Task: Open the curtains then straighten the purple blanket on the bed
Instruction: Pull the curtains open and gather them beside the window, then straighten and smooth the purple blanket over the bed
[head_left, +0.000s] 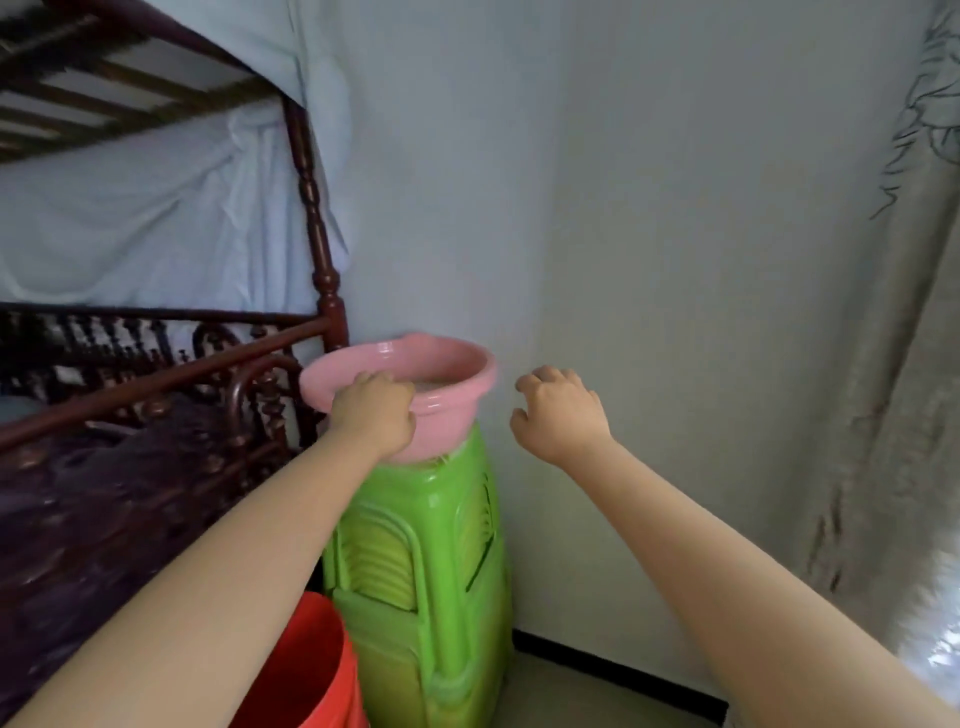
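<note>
Curtain (904, 332) hangs right; left hand (376, 415) holds the pink bowl (457, 379), steadying it; right hand (558, 415) fingers loosely curled, empty.

Both arms bare, stretched forward, forearms converging from the lower corners. Left hand (375, 415) back-up, fingers curled over the near rim of the pink basin (457, 387), gripping it. Right hand (558, 410) level with it, well apart, in free air, fingers loosely curled, holding nothing.
</note>
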